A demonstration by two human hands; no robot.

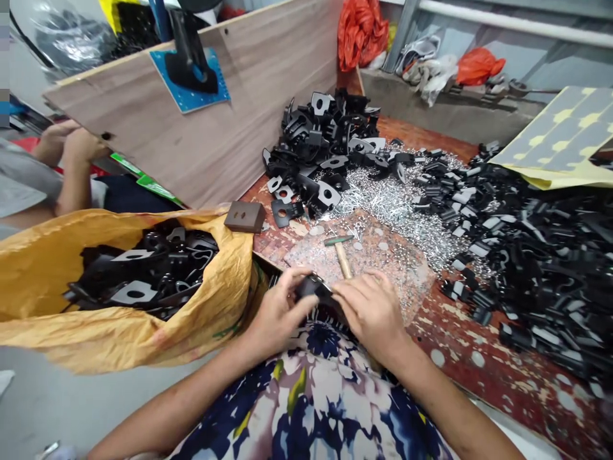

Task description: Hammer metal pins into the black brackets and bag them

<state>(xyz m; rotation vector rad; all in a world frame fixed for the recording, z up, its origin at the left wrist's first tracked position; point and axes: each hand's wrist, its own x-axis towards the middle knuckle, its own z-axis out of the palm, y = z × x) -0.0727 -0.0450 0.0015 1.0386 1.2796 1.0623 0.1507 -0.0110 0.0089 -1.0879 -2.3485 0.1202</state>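
Close to my body, a small black plastic part (309,287) is gripped between the thumb and fingers of my left hand (280,313). My right hand (373,310) has its fingers closed at the right edge of the same part; whether a small pin is also between them is hidden. Just beyond my right fingers lies a small hammer (343,257) with a green head and a wooden handle, resting on a worn clear sheet (402,275). Behind it spreads a heap of small shiny metal pins (397,207).
Black parts with grey faces (325,147) are piled at the back, and smaller black clips (536,268) at right. A yellow sack (234,275) of black parts stands left, beside a brown block (245,217). A wooden board (201,140) separates another person's hands (79,144).
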